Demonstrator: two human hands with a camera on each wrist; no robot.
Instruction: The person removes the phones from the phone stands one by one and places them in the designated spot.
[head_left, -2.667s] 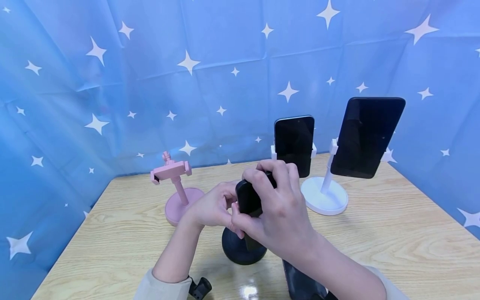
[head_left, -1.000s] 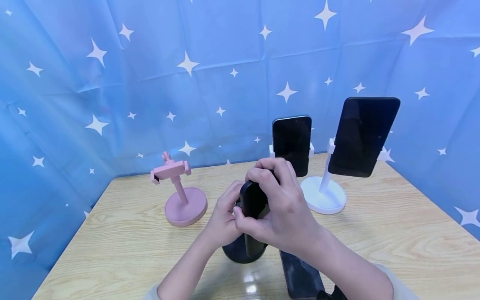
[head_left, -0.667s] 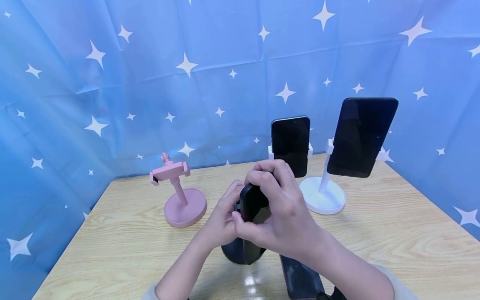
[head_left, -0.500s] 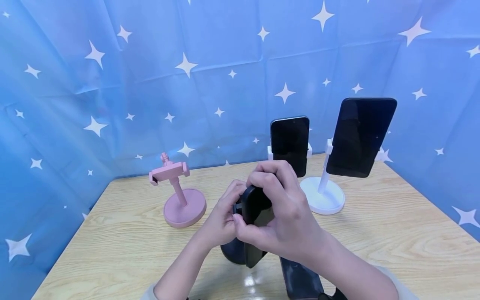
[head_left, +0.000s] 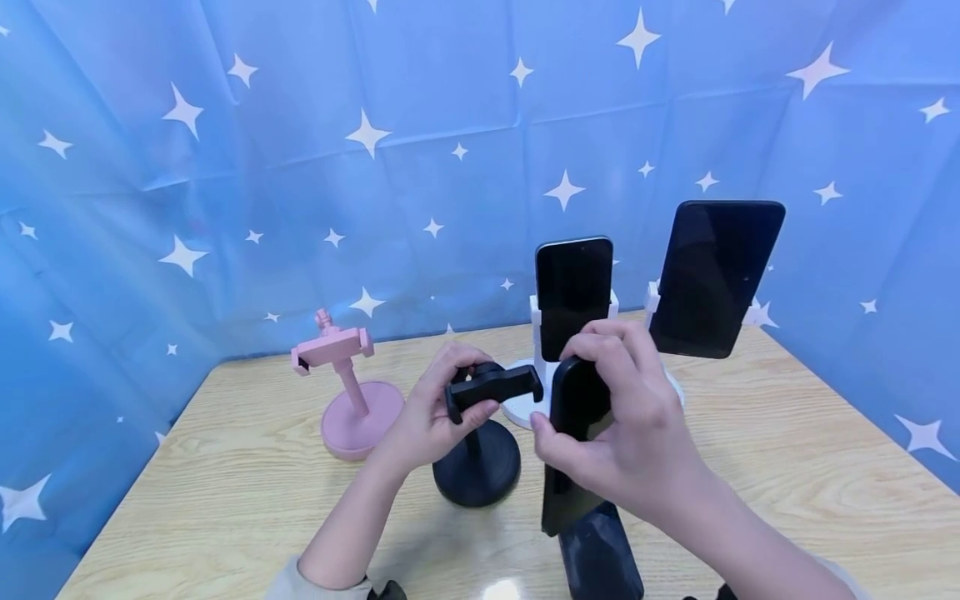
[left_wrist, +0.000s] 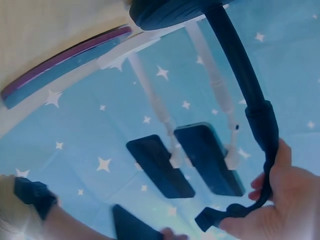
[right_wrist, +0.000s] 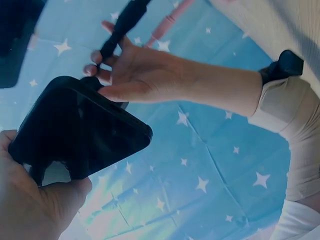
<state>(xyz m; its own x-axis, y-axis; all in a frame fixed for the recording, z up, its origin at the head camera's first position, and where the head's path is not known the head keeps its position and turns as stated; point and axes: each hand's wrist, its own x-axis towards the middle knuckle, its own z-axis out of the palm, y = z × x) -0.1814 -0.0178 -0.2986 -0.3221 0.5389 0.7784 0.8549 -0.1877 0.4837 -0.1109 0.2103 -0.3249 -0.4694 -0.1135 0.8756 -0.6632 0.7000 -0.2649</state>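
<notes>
In the head view my left hand [head_left: 431, 412] grips the clamp of a black phone stand [head_left: 478, 479], whose round base is on the table. The left wrist view shows thumb and fingers of the left hand [left_wrist: 290, 195] around the bent top of the stand [left_wrist: 237, 60]. My right hand [head_left: 630, 425] holds a black phone [head_left: 566, 504] by its edges, tilted, to the right of the clamp and apart from it. In the right wrist view the phone [right_wrist: 90, 130] hides part of the clamp.
Another dark phone [head_left: 600, 554] lies flat on the table [head_left: 225, 500] at the front. A pink phone stand [head_left: 360, 417] with a bare clamp stands at left. Behind my right hand, white stands hold a smaller phone [head_left: 573, 292] and a larger phone [head_left: 716, 279]. A starred blue curtain [head_left: 300, 192] hangs behind.
The right hand has moved the phone to the right, away from the black stand, so the clamp now shows. The left hand has shifted slightly left and still holds the stand.
</notes>
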